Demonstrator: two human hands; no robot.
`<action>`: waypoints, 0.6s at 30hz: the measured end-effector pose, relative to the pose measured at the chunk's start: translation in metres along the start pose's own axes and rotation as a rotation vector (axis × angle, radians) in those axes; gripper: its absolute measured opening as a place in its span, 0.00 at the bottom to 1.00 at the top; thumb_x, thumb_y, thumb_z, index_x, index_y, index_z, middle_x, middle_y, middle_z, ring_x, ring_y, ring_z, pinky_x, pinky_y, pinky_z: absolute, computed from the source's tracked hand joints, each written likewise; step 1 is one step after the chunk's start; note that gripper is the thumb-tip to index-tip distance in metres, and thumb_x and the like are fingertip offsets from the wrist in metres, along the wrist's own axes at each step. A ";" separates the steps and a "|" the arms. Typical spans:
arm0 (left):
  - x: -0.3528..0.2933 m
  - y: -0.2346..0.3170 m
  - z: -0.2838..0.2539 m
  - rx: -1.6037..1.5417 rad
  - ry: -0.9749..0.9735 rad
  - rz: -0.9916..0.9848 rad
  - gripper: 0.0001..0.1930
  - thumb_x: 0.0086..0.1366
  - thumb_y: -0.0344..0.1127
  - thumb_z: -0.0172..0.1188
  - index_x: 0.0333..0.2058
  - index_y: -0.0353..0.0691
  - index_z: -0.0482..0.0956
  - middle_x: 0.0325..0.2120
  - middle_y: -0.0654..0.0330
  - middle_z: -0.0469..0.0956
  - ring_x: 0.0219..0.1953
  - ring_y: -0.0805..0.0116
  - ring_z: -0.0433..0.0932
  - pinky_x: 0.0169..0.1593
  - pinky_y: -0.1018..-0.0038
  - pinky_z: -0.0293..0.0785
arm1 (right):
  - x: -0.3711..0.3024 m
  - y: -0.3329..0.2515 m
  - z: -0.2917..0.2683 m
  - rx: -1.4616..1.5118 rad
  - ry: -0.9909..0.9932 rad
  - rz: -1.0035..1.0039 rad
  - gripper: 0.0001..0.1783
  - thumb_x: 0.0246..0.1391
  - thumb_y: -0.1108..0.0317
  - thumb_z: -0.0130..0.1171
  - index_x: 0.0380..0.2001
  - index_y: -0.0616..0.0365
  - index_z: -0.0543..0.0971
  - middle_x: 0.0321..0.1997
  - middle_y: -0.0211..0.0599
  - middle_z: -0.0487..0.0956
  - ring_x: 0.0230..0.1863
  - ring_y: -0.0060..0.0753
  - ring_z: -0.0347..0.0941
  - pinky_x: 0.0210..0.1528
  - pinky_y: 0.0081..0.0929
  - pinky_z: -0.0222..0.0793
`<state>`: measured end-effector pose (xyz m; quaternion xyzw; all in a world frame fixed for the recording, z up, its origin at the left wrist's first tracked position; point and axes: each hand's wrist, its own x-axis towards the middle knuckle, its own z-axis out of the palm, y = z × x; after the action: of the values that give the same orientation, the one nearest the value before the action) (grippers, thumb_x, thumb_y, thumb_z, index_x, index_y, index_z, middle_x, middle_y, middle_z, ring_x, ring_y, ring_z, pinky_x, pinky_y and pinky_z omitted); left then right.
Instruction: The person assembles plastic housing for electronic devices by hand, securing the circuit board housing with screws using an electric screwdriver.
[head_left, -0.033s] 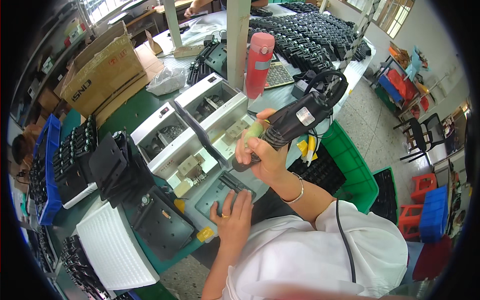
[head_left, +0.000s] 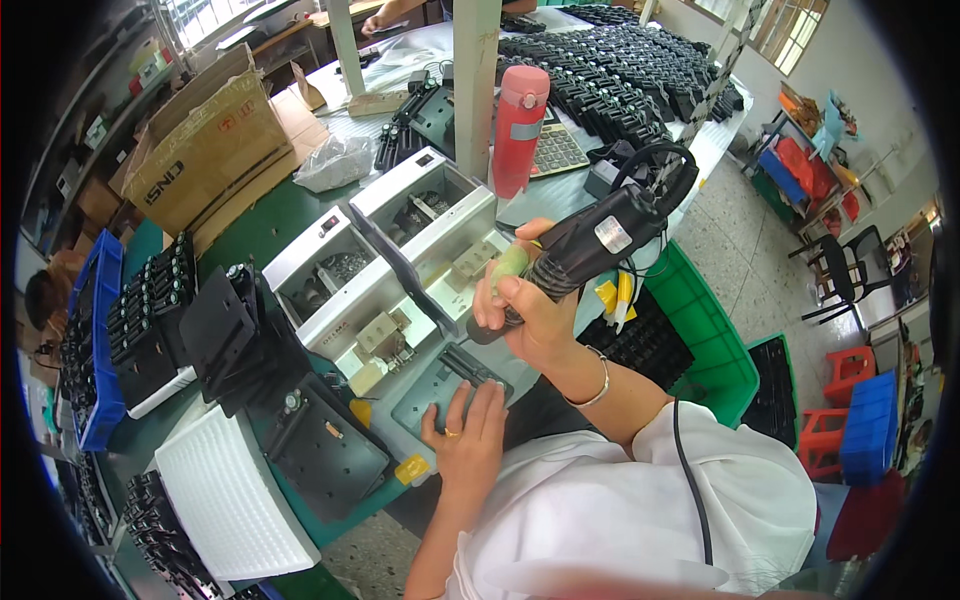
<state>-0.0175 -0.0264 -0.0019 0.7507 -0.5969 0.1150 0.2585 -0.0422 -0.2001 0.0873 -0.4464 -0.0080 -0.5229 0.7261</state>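
Observation:
My right hand (head_left: 540,315) is wrapped round a black electric screwdriver (head_left: 600,235), held tilted with its tip pointing down to the left. A greenish cover sits on one of the fingers. Below the tip lies a dark flat plate (head_left: 425,392) with a long black part along its far right edge. My left hand (head_left: 468,440) rests on the plate with its fingers apart. The screwdriver's tip is near the plate's far edge; whether it touches a screw cannot be made out. Just beyond stand two silver screw feeders (head_left: 330,335), with loose screws inside.
Dark plates (head_left: 325,450) lie to the left, beside a white foam tray (head_left: 225,490) and a blue crate (head_left: 95,340). A red flask (head_left: 520,130) and calculator (head_left: 558,148) stand behind. At right is a green crate (head_left: 715,340). Another person's hand (head_left: 385,18) shows at the far table.

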 end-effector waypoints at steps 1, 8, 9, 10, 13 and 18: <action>0.001 0.000 0.000 -0.007 0.003 -0.005 0.22 0.55 0.36 0.67 0.50 0.50 0.77 0.51 0.72 0.74 0.58 0.68 0.67 0.62 0.53 0.47 | 0.001 0.000 -0.001 0.007 0.000 0.001 0.26 0.54 0.76 0.55 0.55 0.54 0.62 0.23 0.31 0.69 0.15 0.27 0.65 0.21 0.31 0.66; 0.003 -0.004 -0.002 -0.018 -0.011 -0.016 0.23 0.54 0.36 0.68 0.50 0.50 0.77 0.51 0.73 0.74 0.58 0.68 0.67 0.62 0.53 0.47 | 0.005 -0.002 -0.008 0.005 0.041 0.009 0.25 0.54 0.77 0.52 0.55 0.55 0.62 0.22 0.31 0.67 0.17 0.27 0.65 0.22 0.31 0.67; 0.002 -0.004 -0.002 -0.021 -0.010 -0.015 0.23 0.53 0.36 0.69 0.50 0.51 0.77 0.51 0.73 0.74 0.58 0.68 0.67 0.62 0.54 0.47 | 0.004 -0.002 -0.009 0.002 0.046 0.009 0.25 0.54 0.77 0.52 0.55 0.55 0.62 0.22 0.31 0.67 0.17 0.27 0.65 0.22 0.31 0.67; 0.002 -0.004 -0.002 -0.024 -0.009 -0.013 0.23 0.52 0.36 0.69 0.49 0.51 0.77 0.51 0.73 0.74 0.58 0.68 0.67 0.62 0.54 0.47 | 0.004 -0.002 -0.009 0.000 0.052 0.008 0.25 0.54 0.77 0.51 0.55 0.55 0.62 0.22 0.31 0.67 0.17 0.27 0.65 0.22 0.31 0.67; 0.002 -0.003 -0.002 0.014 -0.013 0.001 0.19 0.58 0.39 0.65 0.49 0.52 0.77 0.51 0.73 0.74 0.56 0.69 0.69 0.60 0.54 0.50 | 0.002 -0.004 -0.012 0.024 0.052 0.009 0.25 0.54 0.76 0.51 0.55 0.55 0.61 0.22 0.31 0.67 0.17 0.27 0.65 0.22 0.31 0.66; 0.003 -0.001 -0.005 0.034 -0.039 0.011 0.20 0.58 0.40 0.66 0.49 0.52 0.77 0.51 0.74 0.74 0.55 0.69 0.70 0.60 0.54 0.50 | 0.006 -0.011 -0.018 0.086 0.051 -0.024 0.25 0.55 0.75 0.51 0.55 0.54 0.60 0.23 0.30 0.67 0.17 0.27 0.65 0.22 0.31 0.67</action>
<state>-0.0155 -0.0265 0.0035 0.7538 -0.6040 0.1118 0.2332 -0.0563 -0.2172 0.0866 -0.4011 -0.0175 -0.5418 0.7384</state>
